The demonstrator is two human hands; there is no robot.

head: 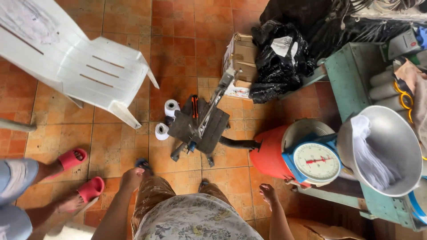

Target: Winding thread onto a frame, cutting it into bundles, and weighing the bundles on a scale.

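orange floor tiles (178,44), both hands hanging empty over a metal press tool (200,124).
left hand (132,178) loosely curled, right hand (268,194) slack; tool sits just ahead of the feet, a likely trip hazard.

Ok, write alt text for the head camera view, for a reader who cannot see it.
Looking straight down, a standing person's left hand and right hand hang empty above an orange tiled floor, facing a small metal machine with two white paper rolls beside it. A white plastic chair stands upper left; a dial scale sits right.
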